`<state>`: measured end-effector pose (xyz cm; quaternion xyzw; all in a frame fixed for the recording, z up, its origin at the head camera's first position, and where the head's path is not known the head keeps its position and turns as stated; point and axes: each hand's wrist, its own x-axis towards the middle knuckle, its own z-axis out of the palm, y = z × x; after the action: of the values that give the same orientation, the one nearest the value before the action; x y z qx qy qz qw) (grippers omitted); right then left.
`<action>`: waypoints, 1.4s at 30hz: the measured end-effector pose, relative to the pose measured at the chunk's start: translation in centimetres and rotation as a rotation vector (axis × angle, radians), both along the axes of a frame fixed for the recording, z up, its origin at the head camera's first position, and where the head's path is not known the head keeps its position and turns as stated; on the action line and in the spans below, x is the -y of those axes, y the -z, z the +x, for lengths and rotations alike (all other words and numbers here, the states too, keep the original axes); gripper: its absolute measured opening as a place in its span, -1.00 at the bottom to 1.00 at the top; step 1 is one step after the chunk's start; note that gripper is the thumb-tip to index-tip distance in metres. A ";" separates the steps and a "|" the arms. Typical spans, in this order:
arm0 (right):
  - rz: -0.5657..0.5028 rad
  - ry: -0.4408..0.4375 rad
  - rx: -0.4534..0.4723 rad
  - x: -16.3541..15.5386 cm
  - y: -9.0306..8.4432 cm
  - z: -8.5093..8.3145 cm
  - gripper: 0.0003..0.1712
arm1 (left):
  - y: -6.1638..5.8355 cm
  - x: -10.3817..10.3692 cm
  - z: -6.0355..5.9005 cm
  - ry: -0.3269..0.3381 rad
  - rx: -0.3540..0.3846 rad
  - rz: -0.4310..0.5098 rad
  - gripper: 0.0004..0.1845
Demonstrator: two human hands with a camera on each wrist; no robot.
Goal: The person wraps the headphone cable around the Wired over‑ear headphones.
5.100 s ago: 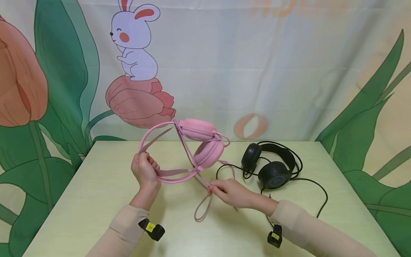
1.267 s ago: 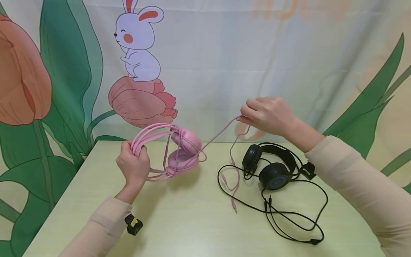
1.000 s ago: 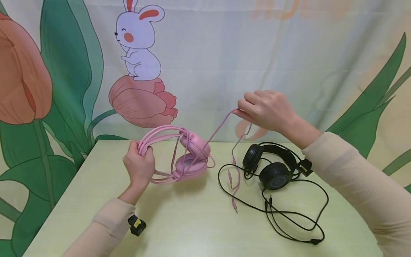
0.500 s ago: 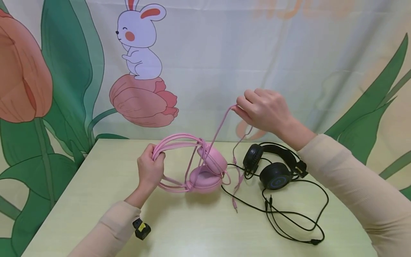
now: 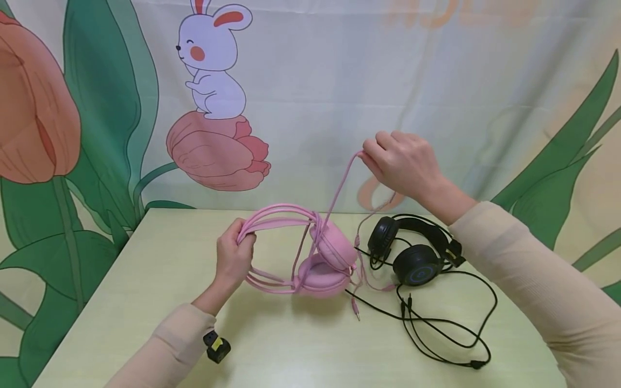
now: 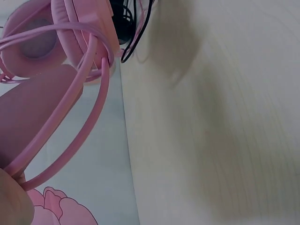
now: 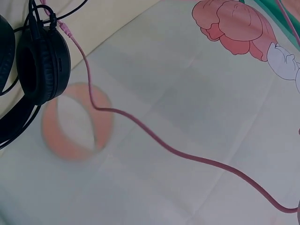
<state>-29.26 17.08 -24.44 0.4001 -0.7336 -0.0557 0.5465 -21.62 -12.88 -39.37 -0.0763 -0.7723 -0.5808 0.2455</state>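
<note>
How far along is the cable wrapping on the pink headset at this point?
Partly done. Several pink cable turns already lie along the pink headset band, gripped by the left hand. In hand: the right hand pinches the pink cable raised above the earcups. Left: the loose tail and plug on the table; the black headset lies unwrapped.

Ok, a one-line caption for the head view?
Left hand grips pink headphones by the headband; right hand lifts their pink cable beside black headphones.
</note>
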 end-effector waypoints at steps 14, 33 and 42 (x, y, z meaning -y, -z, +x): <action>0.043 0.081 0.036 0.4 0.4 -0.5 -0.69 | -0.4 -0.9 0.8 0.230 0.129 0.156 -0.88; 0.010 0.141 0.253 -0.1 2.3 -1.0 -0.71 | 2.0 -1.2 0.0 0.445 0.118 0.294 -0.94; 0.008 0.183 0.440 -0.8 3.2 -1.1 -0.74 | 1.8 -1.7 0.3 0.478 0.141 0.378 -0.93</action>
<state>-30.40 17.88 -27.68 0.3365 -0.8681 -0.0196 0.3643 -21.28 -11.15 -41.12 -0.1682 -0.6261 -0.7592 0.0576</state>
